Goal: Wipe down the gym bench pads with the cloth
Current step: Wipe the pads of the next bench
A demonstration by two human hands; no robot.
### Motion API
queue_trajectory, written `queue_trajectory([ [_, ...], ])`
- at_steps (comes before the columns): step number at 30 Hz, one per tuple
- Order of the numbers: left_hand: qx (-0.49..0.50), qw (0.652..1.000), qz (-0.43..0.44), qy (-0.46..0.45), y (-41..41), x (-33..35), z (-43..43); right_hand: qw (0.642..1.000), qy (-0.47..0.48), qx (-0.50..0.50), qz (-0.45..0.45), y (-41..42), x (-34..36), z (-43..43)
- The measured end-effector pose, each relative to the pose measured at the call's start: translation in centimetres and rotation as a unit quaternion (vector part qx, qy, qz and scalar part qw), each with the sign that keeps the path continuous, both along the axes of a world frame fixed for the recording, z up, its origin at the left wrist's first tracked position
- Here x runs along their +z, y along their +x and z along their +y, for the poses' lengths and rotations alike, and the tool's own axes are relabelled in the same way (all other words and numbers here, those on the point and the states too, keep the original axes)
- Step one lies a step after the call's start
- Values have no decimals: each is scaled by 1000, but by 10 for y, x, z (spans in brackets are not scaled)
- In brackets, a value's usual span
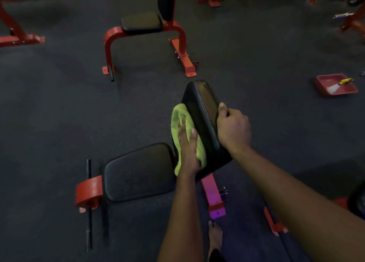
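**Cloth on the back pad**

Head view: the left hand point(187, 149), fingers straight, presses the green cloth point(182, 123) flat against the upright back pad's point(203, 111) left face. The right hand point(233, 129) grips its right edge. The seat pad point(138, 173) lies beside.

Dim, uneven lighting; dark floor point(59, 103) swallows detail. Faint sheen on upright pad point(203, 103). Purple cast on near frame foot point(217, 212). Soft overall, edges blurred and bowed by wide-angle lens.
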State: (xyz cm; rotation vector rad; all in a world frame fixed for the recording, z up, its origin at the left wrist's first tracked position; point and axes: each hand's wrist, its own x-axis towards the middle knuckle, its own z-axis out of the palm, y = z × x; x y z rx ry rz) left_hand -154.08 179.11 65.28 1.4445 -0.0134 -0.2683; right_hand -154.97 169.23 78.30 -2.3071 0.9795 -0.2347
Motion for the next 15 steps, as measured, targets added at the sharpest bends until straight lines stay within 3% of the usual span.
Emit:
queue_trajectory([
  [3,12,998,56,27,43,-25,4,1000,3,-4,2,-2,2,1],
  [8,94,986,18,135,17,18,9,1000,24,6,1,-6,11,5],
  [13,128,982,-134,18,-57,60,12,999,36,0,0,-9,11,7],
  [15,106,991,-83,17,-58,68,3,999,40,4,-6,-9,12,7],
])
